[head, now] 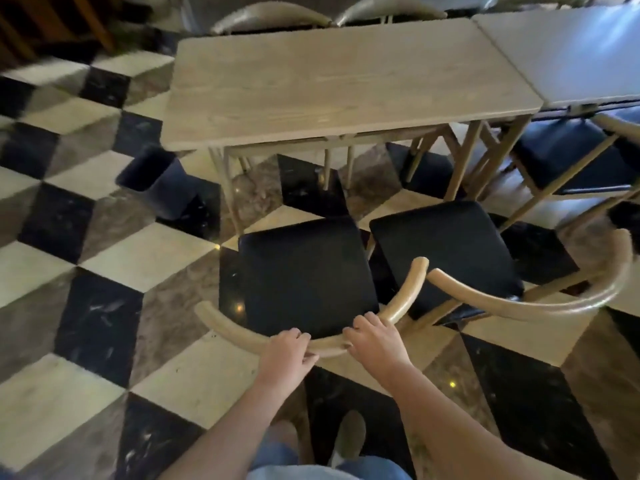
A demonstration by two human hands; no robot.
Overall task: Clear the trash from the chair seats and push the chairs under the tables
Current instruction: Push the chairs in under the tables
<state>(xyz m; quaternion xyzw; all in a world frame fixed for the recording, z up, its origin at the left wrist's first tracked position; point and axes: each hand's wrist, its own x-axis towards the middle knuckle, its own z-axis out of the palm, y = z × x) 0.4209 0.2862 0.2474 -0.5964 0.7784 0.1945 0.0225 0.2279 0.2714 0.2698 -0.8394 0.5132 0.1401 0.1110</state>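
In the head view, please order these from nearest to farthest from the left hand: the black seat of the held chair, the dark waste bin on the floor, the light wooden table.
From the left hand:
1. Black seat of the held chair, just ahead.
2. Dark waste bin, ahead, left, beside the table.
3. Light wooden table, its top farthest ahead.

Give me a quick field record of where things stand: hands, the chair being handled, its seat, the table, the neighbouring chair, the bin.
left hand: gripping the curved wooden backrest rail
right hand: gripping the same rail, further right
near chair's black padded seat: no trash visible
light wooden rectangular table: directly ahead; this chair not yet under it
second black-seated wooden chair: beside it on the right, also out from the table
dark bin: on the checkered floor left of the table; contents not visible
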